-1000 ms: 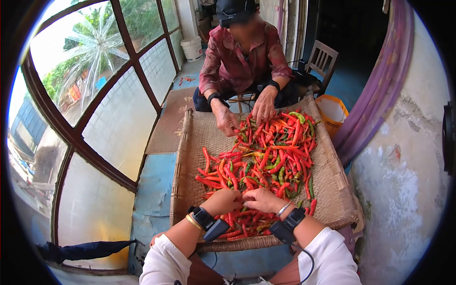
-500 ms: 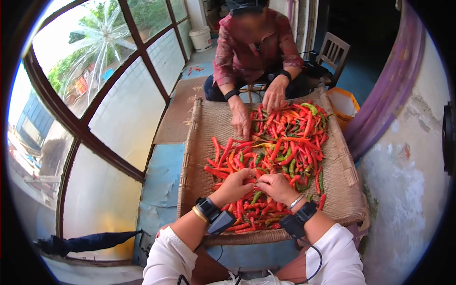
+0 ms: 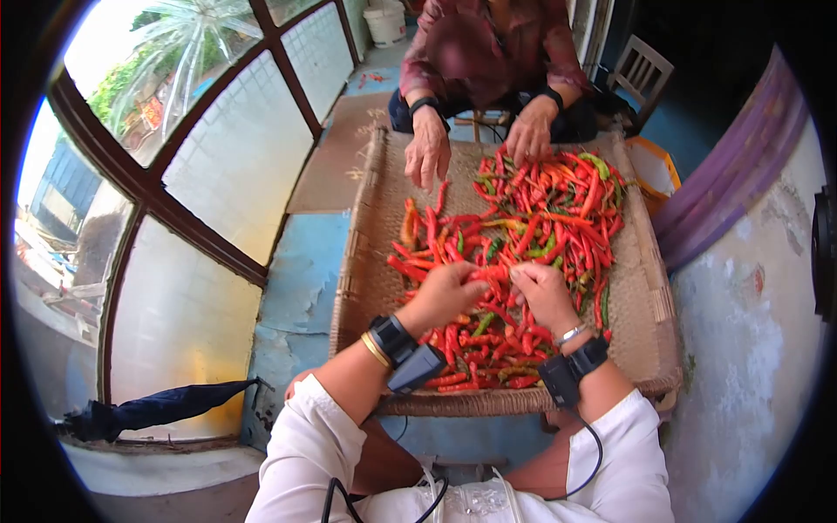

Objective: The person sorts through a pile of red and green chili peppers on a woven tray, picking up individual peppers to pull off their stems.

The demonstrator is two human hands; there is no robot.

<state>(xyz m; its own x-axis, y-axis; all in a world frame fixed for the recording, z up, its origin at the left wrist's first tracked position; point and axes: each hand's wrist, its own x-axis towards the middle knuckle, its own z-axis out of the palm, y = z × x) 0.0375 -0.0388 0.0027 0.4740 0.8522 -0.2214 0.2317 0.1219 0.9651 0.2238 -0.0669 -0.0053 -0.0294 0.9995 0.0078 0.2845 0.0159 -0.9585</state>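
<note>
Over the pile of red and green chili peppers [image 3: 558, 200], my left hand [image 3: 443, 298] and my right hand [image 3: 542, 295] are close together. A red pepper [image 3: 493, 273] lies between them, its left end in the closed fingers of my left hand. The thumb and fingertips of my right hand are pinched near its other end; whether they hold the stem is too small to tell. The peppers lie on a shallow woven tray [image 3: 649, 336] with a raised rim.
Across the tray sits a co-worker [image 3: 497, 52], one hand over the peppers, the other above the tray's left part. Framed windows [image 3: 235, 131] and a folded umbrella [image 3: 174, 408] are at left. A wall, purple curtain [image 3: 741, 187], chair [image 3: 643, 71] and orange-rimmed bin [image 3: 654, 170] are at right.
The view has tipped downward. My hands have moved slightly apart, with a red pepper now visible between them. The co-worker's hand on the left has lifted away from the peppers.
</note>
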